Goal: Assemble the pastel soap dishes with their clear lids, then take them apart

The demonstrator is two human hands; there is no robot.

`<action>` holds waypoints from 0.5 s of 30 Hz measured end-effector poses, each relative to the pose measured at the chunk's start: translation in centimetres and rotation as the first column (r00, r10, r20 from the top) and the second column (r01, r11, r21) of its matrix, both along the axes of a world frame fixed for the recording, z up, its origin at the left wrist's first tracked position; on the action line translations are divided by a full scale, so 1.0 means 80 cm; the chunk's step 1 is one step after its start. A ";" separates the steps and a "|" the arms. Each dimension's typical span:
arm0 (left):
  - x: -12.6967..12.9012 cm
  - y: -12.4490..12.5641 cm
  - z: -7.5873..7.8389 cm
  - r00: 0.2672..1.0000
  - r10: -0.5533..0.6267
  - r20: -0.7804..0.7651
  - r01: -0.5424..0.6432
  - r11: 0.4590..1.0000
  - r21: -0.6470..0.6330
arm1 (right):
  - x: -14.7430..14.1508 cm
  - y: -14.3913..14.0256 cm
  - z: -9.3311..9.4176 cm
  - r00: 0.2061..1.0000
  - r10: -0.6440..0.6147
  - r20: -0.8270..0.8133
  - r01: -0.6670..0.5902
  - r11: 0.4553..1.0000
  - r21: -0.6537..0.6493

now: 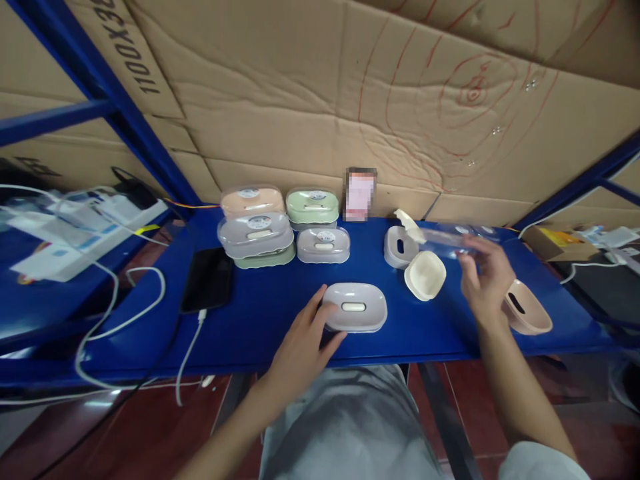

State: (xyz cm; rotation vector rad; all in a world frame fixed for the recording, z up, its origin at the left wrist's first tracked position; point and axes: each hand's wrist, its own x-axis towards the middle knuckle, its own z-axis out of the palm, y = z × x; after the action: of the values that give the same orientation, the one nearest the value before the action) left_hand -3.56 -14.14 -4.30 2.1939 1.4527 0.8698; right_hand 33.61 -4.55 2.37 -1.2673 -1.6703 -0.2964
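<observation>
My left hand (306,333) grips the left end of a pale grey-lilac oval box (365,320) with a cream bar in the slot on its top. The box lies on the blue table near its front edge. To the right, my right hand (483,280) is raised with its fingers pinched on a clear plastic lid (440,239), partly blurred. Under and beside that lid are a grey slotted cover (395,253) and a cream oval container (425,275). A peach slotted cover (533,310) lies beyond my right wrist, which partly hides it.
Lidded boxes in peach (250,199), green (313,208) and grey (323,245) stand at the back left, some stacked. A black phone (207,280) with a white cable lies left. Another phone (359,195) leans on the cardboard wall. Blue posts (145,153) frame the table.
</observation>
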 end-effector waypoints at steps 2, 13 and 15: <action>-0.001 0.000 -0.003 0.999 0.010 0.047 -0.010 1.000 -0.001 | -0.041 -0.032 -0.016 0.985 0.171 -0.025 -0.173 0.982 -0.076; -0.006 0.005 -0.003 0.991 -0.010 0.136 0.017 0.998 -0.055 | -0.118 -0.081 -0.058 0.754 0.648 0.108 -0.569 0.727 -0.384; -0.006 0.004 -0.004 0.990 -0.007 0.141 0.014 0.999 -0.046 | -0.117 -0.081 -0.058 0.761 0.624 0.177 -0.523 0.752 -0.402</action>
State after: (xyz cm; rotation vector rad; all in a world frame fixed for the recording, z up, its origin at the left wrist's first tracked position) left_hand -4.05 -13.81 -4.64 2.0600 1.3792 0.9562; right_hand 24.22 -10.99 -2.29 -0.8798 -2.3686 0.1987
